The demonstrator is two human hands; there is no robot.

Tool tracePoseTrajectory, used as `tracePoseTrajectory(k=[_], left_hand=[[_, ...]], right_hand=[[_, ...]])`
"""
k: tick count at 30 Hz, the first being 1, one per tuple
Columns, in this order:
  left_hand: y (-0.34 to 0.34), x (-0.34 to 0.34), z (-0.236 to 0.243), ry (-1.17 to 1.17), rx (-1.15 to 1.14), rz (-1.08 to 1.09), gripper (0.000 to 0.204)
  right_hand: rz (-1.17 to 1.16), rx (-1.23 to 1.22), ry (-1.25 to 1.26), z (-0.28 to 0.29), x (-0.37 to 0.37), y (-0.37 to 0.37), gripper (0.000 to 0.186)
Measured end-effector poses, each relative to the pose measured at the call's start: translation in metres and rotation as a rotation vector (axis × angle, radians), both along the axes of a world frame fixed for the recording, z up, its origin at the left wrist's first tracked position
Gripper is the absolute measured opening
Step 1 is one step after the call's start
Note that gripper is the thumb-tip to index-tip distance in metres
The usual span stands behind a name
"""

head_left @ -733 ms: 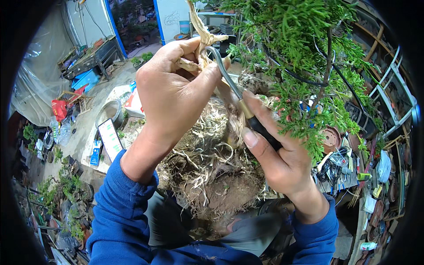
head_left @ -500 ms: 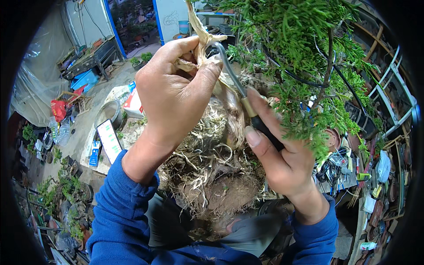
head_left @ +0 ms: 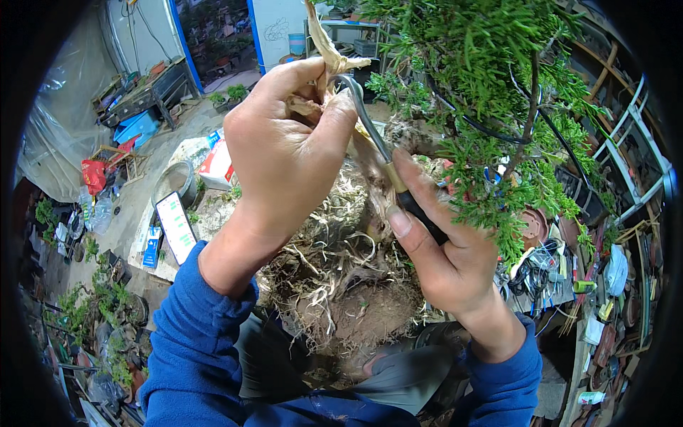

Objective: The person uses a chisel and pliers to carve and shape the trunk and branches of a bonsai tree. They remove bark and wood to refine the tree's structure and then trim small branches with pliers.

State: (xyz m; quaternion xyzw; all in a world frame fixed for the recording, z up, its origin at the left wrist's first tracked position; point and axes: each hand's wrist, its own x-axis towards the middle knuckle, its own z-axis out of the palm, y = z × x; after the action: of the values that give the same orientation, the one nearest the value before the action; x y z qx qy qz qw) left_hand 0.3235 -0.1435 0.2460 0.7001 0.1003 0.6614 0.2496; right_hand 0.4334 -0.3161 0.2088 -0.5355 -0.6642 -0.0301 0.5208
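Observation:
My left hand (head_left: 284,135) is closed around a pale, bark-stripped branch (head_left: 326,50) of a juniper bonsai, its thumb near the fork. In my right hand (head_left: 455,270) is a hooked carving tool (head_left: 368,127) with a bent metal shaft, brass collar and dark handle. The tool's curved end lies against the branch beside my left thumb; its very tip is partly hidden. Below, the bare twisted trunk (head_left: 373,167) runs down to a soil-covered root ball (head_left: 377,306) strewn with wood shavings. Green foliage (head_left: 469,78) hangs above my right hand.
Left of the tree are a phone (head_left: 175,224) with a lit screen, a small blue box (head_left: 151,248) and a grey bucket (head_left: 176,181). Cables and tools (head_left: 533,274) lie at the right. A metal rack (head_left: 629,142) stands at far right.
My right hand and the carving tool have shifted slightly left, and the hooked end sits a little lower on the branch. My left hand keeps its grip, moved slightly right.

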Motion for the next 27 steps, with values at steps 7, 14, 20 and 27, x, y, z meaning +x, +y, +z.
tracePoseTrajectory(k=[7, 14, 20, 27], left_hand=[[0.003, 0.000, 0.007, 0.013, 0.003, -0.025, 0.019], [0.006, -0.008, 0.010, 0.068, 0.000, -0.086, 0.018], [0.013, -0.010, 0.008, 0.107, 0.077, -0.090, 0.034], [0.011, -0.013, 0.001, 0.189, 0.243, 0.027, 0.060]], right_hand=[[-0.093, -0.088, -0.182, 0.031, 0.006, -0.016, 0.055], [-0.029, -0.249, -0.051, 0.055, 0.007, -0.030, 0.053], [-0.053, -0.141, -0.067, 0.051, 0.011, -0.032, 0.042], [-0.173, -0.171, -0.024, 0.027, 0.012, -0.056, 0.026]])
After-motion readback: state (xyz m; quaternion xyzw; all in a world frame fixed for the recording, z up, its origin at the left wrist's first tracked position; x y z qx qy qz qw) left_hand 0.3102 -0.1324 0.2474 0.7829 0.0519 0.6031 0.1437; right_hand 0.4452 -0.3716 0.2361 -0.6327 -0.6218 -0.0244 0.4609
